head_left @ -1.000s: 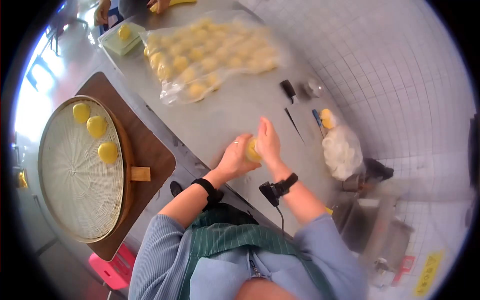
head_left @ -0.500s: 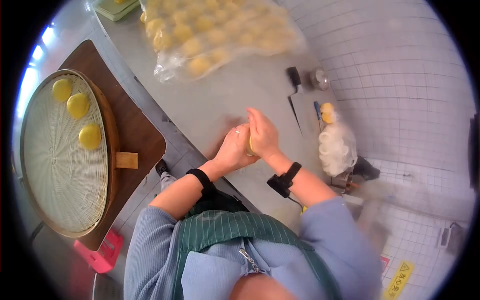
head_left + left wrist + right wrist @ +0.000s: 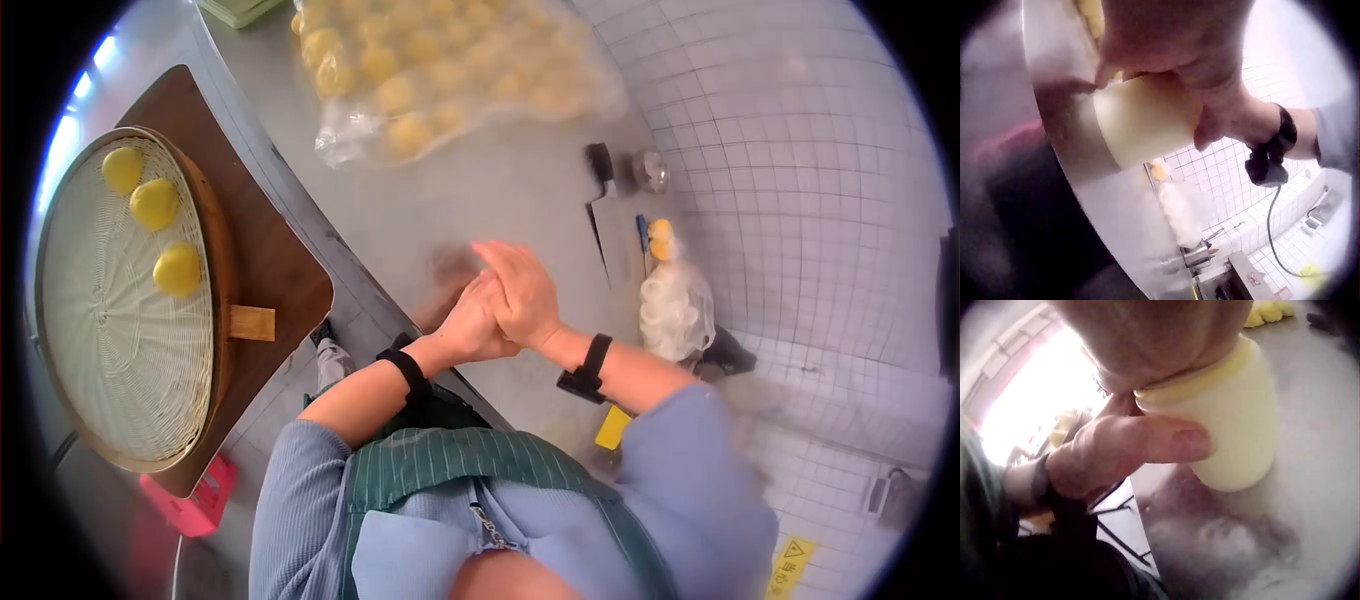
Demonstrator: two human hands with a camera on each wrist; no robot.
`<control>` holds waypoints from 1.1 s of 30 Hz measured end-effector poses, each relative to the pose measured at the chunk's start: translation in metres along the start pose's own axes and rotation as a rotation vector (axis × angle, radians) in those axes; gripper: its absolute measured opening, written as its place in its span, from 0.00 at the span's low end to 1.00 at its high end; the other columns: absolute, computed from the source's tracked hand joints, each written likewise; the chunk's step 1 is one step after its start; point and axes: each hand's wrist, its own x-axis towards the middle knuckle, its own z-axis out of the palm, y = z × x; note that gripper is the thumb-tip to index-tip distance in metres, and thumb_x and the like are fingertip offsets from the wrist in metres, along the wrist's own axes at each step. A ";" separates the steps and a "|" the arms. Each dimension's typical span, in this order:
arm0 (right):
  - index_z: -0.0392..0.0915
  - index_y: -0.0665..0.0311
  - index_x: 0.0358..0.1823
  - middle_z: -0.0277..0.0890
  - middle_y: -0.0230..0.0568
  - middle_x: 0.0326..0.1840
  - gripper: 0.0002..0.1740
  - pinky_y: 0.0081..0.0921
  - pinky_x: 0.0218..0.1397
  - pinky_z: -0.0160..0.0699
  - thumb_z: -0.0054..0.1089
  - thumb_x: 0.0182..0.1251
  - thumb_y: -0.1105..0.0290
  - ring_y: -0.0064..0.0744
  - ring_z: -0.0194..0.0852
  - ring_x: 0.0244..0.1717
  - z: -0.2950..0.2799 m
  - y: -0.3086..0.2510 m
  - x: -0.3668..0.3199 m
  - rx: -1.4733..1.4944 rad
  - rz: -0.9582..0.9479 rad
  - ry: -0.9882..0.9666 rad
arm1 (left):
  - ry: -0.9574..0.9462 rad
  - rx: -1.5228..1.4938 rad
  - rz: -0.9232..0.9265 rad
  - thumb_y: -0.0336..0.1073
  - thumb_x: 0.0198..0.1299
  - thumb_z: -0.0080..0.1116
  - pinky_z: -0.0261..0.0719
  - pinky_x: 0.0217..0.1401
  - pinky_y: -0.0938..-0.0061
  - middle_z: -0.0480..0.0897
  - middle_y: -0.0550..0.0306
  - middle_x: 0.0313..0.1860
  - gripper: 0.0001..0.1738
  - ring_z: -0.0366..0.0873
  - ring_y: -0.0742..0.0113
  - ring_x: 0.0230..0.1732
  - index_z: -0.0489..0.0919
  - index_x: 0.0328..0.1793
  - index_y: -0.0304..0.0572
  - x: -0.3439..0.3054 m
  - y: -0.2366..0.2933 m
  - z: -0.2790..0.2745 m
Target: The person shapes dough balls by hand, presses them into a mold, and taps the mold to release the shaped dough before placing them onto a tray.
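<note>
In the right wrist view a smooth cream, cup-shaped mould shows a band of yellow dough at its rim. My left hand grips its side, with the thumb laid along the wall. Across the top lies my right hand, palm down with fingers fairly straight, pressing over the rim. From the head both hands overlap and hide the mould. Its pale wall shows again in the left wrist view, above the metal table.
At left a round woven tray holds three yellow dough rounds. A plastic bag of yellow balls lies at the table's far side. A black-handled scraper, a metal shaker and a bag of white rings sit along the tiled wall.
My right hand has come down over the yellow dough, which showed between the hands before and is now covered from above. The head view has shifted; the tray's three rounds stay put.
</note>
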 end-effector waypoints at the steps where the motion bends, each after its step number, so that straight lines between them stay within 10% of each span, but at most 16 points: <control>1: 0.76 0.59 0.61 0.78 0.43 0.60 0.20 0.46 0.68 0.67 0.47 0.71 0.64 0.46 0.74 0.61 -0.002 0.001 -0.001 -0.007 -0.154 -0.061 | -0.003 -0.014 -0.011 0.32 0.40 0.72 0.72 0.54 0.55 0.78 0.47 0.50 0.30 0.73 0.43 0.53 0.75 0.54 0.40 -0.002 -0.003 0.003; 8: 0.77 0.57 0.60 0.78 0.43 0.57 0.20 0.49 0.67 0.68 0.49 0.70 0.63 0.47 0.75 0.60 -0.002 0.003 0.001 0.021 -0.259 -0.149 | 0.086 0.037 0.011 0.34 0.41 0.68 0.67 0.63 0.47 0.77 0.46 0.52 0.32 0.70 0.42 0.58 0.74 0.57 0.39 -0.012 -0.008 0.013; 13: 0.76 0.63 0.59 0.80 0.49 0.55 0.18 0.36 0.57 0.75 0.45 0.74 0.66 0.48 0.79 0.55 0.006 -0.010 0.002 0.092 0.434 0.057 | 0.059 0.000 -0.124 0.34 0.40 0.68 0.62 0.70 0.43 0.75 0.43 0.55 0.42 0.70 0.41 0.61 0.66 0.66 0.37 -0.011 0.001 0.011; 23: 0.78 0.60 0.56 0.83 0.46 0.47 0.16 0.39 0.55 0.76 0.47 0.72 0.65 0.47 0.80 0.47 0.002 0.000 0.007 -0.007 -0.204 0.032 | 0.172 -0.072 -0.039 0.33 0.37 0.68 0.68 0.64 0.52 0.77 0.45 0.49 0.31 0.72 0.41 0.55 0.74 0.53 0.38 -0.006 -0.001 0.015; 25: 0.79 0.59 0.54 0.83 0.44 0.42 0.16 0.42 0.51 0.76 0.47 0.73 0.63 0.48 0.80 0.43 0.008 -0.001 0.001 0.080 0.105 0.051 | 0.138 0.071 -0.014 0.31 0.39 0.70 0.75 0.50 0.53 0.78 0.42 0.49 0.34 0.75 0.40 0.50 0.71 0.56 0.39 -0.008 0.001 0.013; 30: 0.79 0.59 0.55 0.83 0.43 0.42 0.18 0.43 0.49 0.76 0.43 0.77 0.59 0.49 0.79 0.44 0.022 0.009 -0.003 0.015 0.341 0.148 | 0.087 0.118 -0.117 0.34 0.37 0.74 0.76 0.53 0.53 0.77 0.41 0.53 0.40 0.76 0.39 0.52 0.68 0.60 0.38 -0.009 0.003 0.018; 33: 0.80 0.62 0.50 0.79 0.45 0.54 0.20 0.38 0.62 0.72 0.51 0.74 0.54 0.46 0.75 0.57 0.013 0.016 -0.005 0.666 0.513 0.520 | 0.067 0.144 -0.102 0.38 0.38 0.78 0.73 0.64 0.57 0.76 0.44 0.59 0.51 0.73 0.43 0.62 0.63 0.70 0.40 -0.021 0.008 0.009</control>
